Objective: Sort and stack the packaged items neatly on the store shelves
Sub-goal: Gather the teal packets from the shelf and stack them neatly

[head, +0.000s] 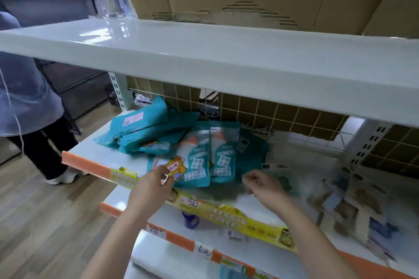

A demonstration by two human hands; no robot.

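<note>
Left hand [154,182]: fingers curled, tips pinching the near corner of the front teal packet [197,165] by its cartoon sticker
Teal packets [158,129]: heaped on the middle shelf [90,142], two flat at the front side by side, several more piled behind left; exact count unclear
Right hand [260,182]: just right of the front packets, fingers loosely bent; blurred, cannot tell if it holds anything
Beige packets [353,208]: far right, blurred

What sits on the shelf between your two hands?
In the head view, teal packets lie between the left hand and right hand.
</note>
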